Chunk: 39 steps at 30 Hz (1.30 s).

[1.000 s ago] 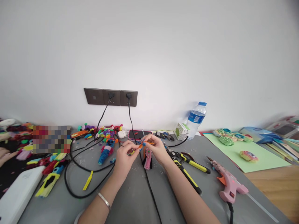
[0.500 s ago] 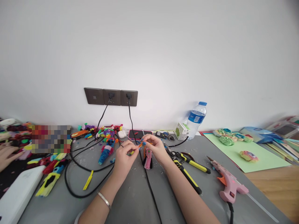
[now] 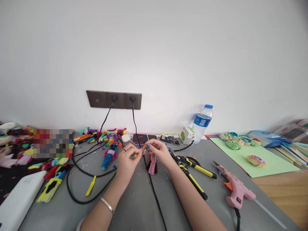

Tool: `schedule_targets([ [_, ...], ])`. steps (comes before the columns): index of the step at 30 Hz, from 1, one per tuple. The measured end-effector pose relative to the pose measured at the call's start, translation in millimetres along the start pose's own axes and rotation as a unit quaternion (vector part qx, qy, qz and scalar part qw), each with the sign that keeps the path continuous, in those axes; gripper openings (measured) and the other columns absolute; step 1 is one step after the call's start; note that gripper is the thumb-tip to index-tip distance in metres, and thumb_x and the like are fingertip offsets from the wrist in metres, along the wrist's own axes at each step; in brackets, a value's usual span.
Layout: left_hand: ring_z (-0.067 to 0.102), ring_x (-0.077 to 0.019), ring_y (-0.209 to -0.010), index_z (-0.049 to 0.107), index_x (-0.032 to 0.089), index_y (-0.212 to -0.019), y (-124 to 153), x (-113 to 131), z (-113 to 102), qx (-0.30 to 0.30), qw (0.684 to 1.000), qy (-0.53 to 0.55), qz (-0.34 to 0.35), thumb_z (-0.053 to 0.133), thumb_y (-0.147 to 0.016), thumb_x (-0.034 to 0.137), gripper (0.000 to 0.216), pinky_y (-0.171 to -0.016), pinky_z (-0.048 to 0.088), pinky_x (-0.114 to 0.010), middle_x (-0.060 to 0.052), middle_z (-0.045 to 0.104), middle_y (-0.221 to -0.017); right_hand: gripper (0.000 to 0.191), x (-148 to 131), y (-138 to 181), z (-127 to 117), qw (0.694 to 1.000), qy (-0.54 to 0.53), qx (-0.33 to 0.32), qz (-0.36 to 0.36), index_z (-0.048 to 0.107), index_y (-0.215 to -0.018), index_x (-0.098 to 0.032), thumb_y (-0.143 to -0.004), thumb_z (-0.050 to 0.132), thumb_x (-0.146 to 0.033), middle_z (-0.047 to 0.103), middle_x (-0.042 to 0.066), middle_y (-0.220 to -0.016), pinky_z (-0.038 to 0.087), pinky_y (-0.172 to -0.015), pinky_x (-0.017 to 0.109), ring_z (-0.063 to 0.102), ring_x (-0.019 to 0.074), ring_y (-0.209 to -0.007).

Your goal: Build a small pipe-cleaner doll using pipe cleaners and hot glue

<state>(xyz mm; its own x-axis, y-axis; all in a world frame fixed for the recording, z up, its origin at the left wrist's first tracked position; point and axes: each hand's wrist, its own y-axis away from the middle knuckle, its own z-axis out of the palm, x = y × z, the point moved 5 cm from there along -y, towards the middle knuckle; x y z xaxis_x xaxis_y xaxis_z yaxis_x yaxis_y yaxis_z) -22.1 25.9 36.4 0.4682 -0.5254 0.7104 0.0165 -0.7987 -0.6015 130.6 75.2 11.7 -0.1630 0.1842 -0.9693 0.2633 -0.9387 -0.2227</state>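
Note:
A small orange fuzzy strip (image 3: 143,148), looking like pipe cleaner, is pinched between both hands above the grey table. My left hand (image 3: 128,159) grips its left end with thumb and index finger. My right hand (image 3: 157,151) holds the other end in a similar pinch. Just below the right hand lies a pink fuzzy figure (image 3: 152,165) with black parts. A blue fuzzy figure (image 3: 109,158) with red bits rests left of my left hand. Yellow-and-black pliers (image 3: 190,179) lie to the right of my right forearm.
A pink glue gun (image 3: 237,189) lies at the right, near green paper (image 3: 271,160). A water bottle (image 3: 203,123) and small box (image 3: 187,134) stand by the wall. Black cables (image 3: 69,183) loop across the table. A white box-like object (image 3: 22,199) and colourful fuzzy pieces (image 3: 51,189) are at left.
Both hands stay nearly in place, with the fingers shifting slightly and more of the orange strip showing. Another person's hand at the far left has gone out of view.

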Motion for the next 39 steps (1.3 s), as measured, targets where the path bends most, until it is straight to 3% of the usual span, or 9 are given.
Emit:
schedule_targets([
  [9, 0.051, -0.0124, -0.063, 0.062, 0.021, -0.079, 0, -4, 2, -0.017, 1.000, -0.022, -0.001, 0.057, -0.082, 0.013, 0.010, -0.058, 0.041, -0.023, 0.000, 0.059, -0.079, 0.031, 2, 0, 0, 1.000, 0.002, -0.002, 0.005, 0.063, -0.074, -0.017, -0.075, 0.073, -0.046, 0.061, -0.001, -0.065, 0.040, -0.053, 0.023, 0.052, 0.0111, -0.056],
  [15, 0.055, -0.0132, -0.069, 0.059, 0.021, -0.093, 1, -8, 8, -0.050, 0.998, -0.016, -0.030, 0.060, -0.079, 0.013, 0.016, -0.057, 0.043, -0.022, -0.002, 0.063, -0.090, 0.030, 0, 0, 1, 1.000, -0.004, 0.008, -0.002, 0.061, -0.070, -0.018, -0.069, 0.079, -0.042, 0.058, -0.003, -0.061, 0.039, -0.053, 0.023, 0.050, 0.0102, -0.052],
  [27, 0.056, -0.0127, -0.063, 0.068, 0.020, -0.083, -2, -3, 1, -0.020, 1.000, 0.016, -0.009, 0.060, -0.084, 0.020, 0.008, -0.057, 0.043, -0.023, -0.002, 0.067, -0.082, 0.025, 0, 4, 4, 0.998, 0.065, -0.013, -0.021, 0.061, -0.076, -0.017, -0.078, 0.070, -0.041, 0.058, -0.002, -0.060, 0.037, -0.050, 0.023, 0.051, 0.0110, -0.052],
  [31, 0.056, -0.0125, -0.059, 0.069, 0.019, -0.081, -3, -10, -1, -0.007, 0.998, 0.039, -0.048, 0.061, -0.081, 0.020, 0.007, -0.056, 0.044, -0.023, -0.002, 0.067, -0.079, 0.021, -7, 6, 5, 0.988, 0.139, -0.019, -0.066, 0.063, -0.096, -0.018, -0.080, 0.066, -0.033, 0.060, -0.001, -0.068, 0.036, -0.052, 0.023, 0.051, 0.0118, -0.056],
  [35, 0.063, -0.0164, -0.069, 0.070, 0.019, -0.081, -2, -19, 0, -0.011, 0.991, 0.088, -0.103, 0.063, -0.078, 0.023, 0.009, -0.061, 0.048, -0.025, -0.004, 0.070, -0.082, 0.009, -15, 7, 6, 0.971, 0.204, -0.022, -0.122, 0.065, -0.087, -0.018, -0.084, 0.058, -0.023, 0.061, 0.002, -0.075, 0.036, -0.055, 0.025, 0.051, 0.0129, -0.062],
  [39, 0.068, -0.0201, -0.077, 0.072, 0.018, -0.083, -1, -25, 6, -0.025, 0.974, 0.160, -0.157, 0.066, -0.075, 0.026, 0.013, -0.069, 0.053, -0.029, -0.006, 0.073, -0.083, 0.011, -20, 9, 3, 0.959, 0.234, 0.016, -0.161, 0.067, -0.085, -0.018, -0.086, 0.057, -0.022, 0.059, 0.002, -0.074, 0.034, -0.055, 0.025, 0.047, 0.0127, -0.060],
])
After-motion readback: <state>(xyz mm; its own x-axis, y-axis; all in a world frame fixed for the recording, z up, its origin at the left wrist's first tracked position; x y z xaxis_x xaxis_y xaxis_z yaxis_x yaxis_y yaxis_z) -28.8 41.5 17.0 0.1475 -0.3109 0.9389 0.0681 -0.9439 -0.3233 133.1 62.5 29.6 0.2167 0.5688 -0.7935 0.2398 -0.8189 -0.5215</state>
